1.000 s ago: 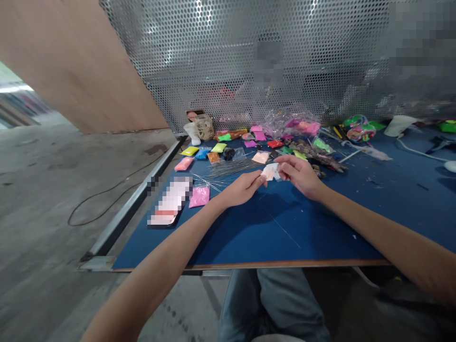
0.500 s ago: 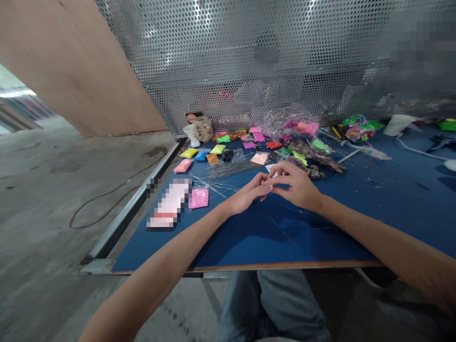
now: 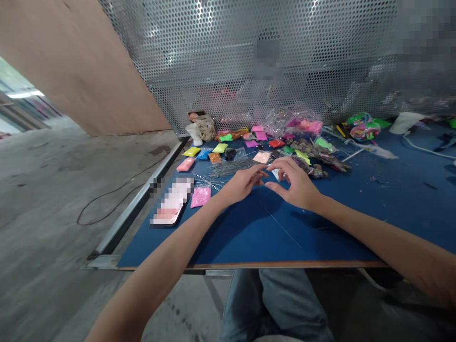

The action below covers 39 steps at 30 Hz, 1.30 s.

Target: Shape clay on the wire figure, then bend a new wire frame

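Since half a second ago, the right hand (image 3: pixel 295 184) has been opened, its thumb lowered away from the curved fingers that were closed against the left hand (image 3: pixel 245 183). Just beside it the left hand is held with fingers half curled; whether anything is pinched there cannot be told. Beyond them, a perforated metal panel (image 3: pixel 221 57) is set along the far edge of the surface, a blue tabletop (image 3: pixel 342 232), over which both hands are held. Clear plastic wrapping (image 3: pixel 278 123) is heaped near that far edge. By the left edge, a flat pale item (image 3: pixel 173 202) is laid, its details blurred out. Thin grey wires (image 3: pixel 228 169) are spread between the left hand and the far edge. Near the left edge, a small bag of pink material (image 3: pixel 201 196) is placed just beside the pale item. A small white packet (image 3: pixel 273 172) is partly hidden behind the right hand's fingers; whether it is touched cannot be made out. One fine strand (image 3: pixel 281 225) is seen running toward the near edge.
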{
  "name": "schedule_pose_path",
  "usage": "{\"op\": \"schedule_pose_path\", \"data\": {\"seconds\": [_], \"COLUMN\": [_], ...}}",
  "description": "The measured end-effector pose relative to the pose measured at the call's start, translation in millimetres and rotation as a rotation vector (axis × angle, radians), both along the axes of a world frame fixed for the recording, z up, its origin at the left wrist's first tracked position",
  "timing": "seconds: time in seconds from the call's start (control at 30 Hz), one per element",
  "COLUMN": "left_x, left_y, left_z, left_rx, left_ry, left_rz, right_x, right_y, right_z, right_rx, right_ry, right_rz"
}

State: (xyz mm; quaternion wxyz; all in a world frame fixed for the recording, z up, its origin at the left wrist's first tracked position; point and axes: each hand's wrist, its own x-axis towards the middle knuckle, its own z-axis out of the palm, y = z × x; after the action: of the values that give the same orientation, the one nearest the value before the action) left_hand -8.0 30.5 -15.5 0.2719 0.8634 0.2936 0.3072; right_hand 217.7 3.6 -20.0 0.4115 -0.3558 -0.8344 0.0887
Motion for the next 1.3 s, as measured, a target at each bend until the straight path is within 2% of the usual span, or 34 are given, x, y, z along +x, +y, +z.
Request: {"op": "schedule_pose_path", "data": {"seconds": [0.07,0.17,0.27,0.33,0.4,0.47,0.7,0.77,0.87,1.0,1.2,1.3], "left_x": [-2,2,16,27,36,41,32,29,30,30,23,19], "left_y": [5,7,0,-5,-10,-14,-22,-22,-21,-19,-13,-9], "left_z": [-5.4,-11.0,-12.1,-11.3,-9.8,-7.0,6.8,5.5,-1.4,-9.4,-13.9,-10.9], "left_rx": [-0.09,-0.308,-0.507,-0.668,-0.819,-0.901,-0.956,-0.976,-0.955,-0.944,-0.757,-0.646], "left_ry": [-0.115,-0.28,-0.536,-0.717,-0.786,-0.758,-0.663,-0.68,-0.723,-0.63,-0.52,-0.494], "left_rz": [-0.015,-0.034,0.02,0.006,-0.026,-0.05,-0.039,-0.086,-0.163,-0.218,-0.161,-0.119], "right_x": [2,4,1,-2,-6,-7,1,3,6,9,6,4], "right_y": [1,3,4,5,9,12,18,18,19,16,5,5], "right_z": [0.3,0.6,0.8,-0.1,-2.5,-5.7,-7.9,-5.8,-3.5,-2.0,2.5,4.3], "right_rx": [-0.013,0.006,0.12,0.221,0.293,0.341,0.504,0.506,0.474,0.48,0.445,0.417], "right_ry": [0.017,0.015,-0.045,-0.119,-0.194,-0.259,-0.393,-0.333,-0.229,-0.192,-0.235,-0.303], "right_rz": [-0.006,-0.015,-0.024,-0.032,-0.04,-0.041,0.018,0.03,-0.022,-0.063,-0.03,-0.015]}}
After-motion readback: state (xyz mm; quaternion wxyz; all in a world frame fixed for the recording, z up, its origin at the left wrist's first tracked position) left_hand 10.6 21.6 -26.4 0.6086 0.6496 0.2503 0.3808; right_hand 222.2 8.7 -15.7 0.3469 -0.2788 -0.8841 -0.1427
